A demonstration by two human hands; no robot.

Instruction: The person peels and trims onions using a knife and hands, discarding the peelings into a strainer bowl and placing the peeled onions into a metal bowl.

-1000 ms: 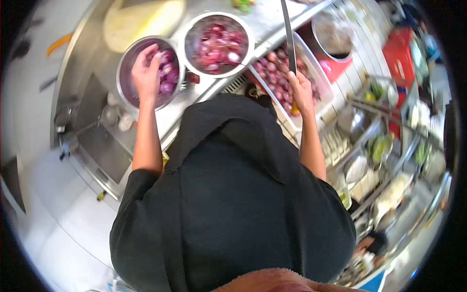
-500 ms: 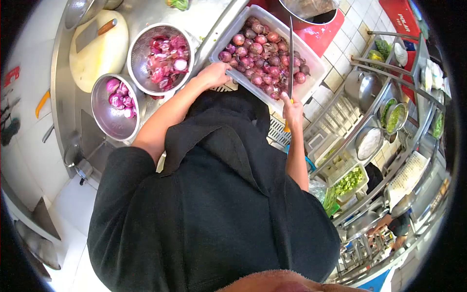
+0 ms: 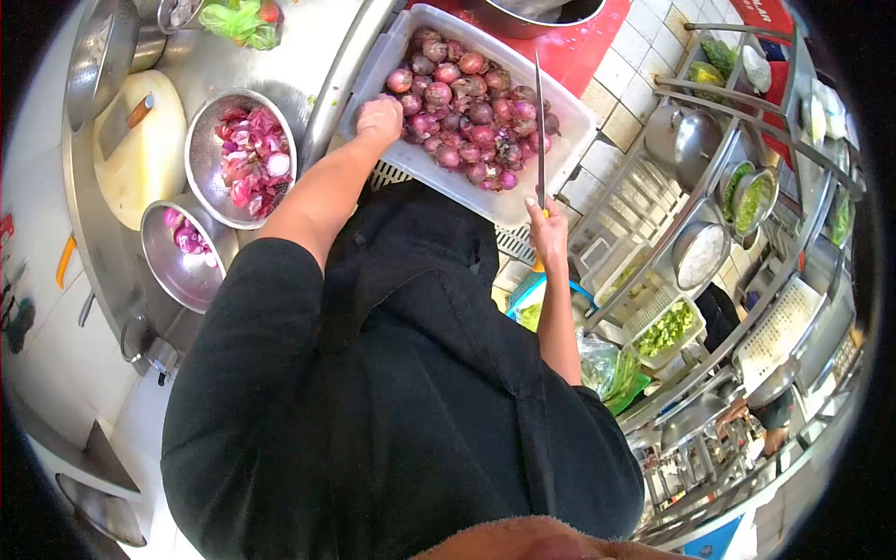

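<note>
My right hand point(image 3: 551, 231) is wrapped around the yellow handle of a long knife point(image 3: 540, 131), its blade pointing away from me across the right side of a white plastic tub point(image 3: 569, 177). The tub holds many unpeeled red onions point(image 3: 471, 117). At the tub's left side, my left hand point(image 3: 380, 119) is closed with fingers curled, right beside the onions. What its fingers hold, if anything, is hidden. To the left, a perforated steel bowl point(image 3: 194, 154) contains onion skins point(image 3: 252, 159). Below it, a steel pot point(image 3: 168, 271) holds peeled purple onions point(image 3: 189, 235).
A cleaver point(image 3: 117, 126) lies on a round cutting board point(image 3: 149, 177) at left. A green plastic bag point(image 3: 241, 23) sits on the steel counter. Behind the tub stands a large pot point(image 3: 532, 21) on a red surface. Metal shelving with bowls point(image 3: 700, 257) runs along the right.
My left hand has moved from the tub's near-left corner to over its left side by the onions. My view has shifted, and the knife stays in my right hand.
</note>
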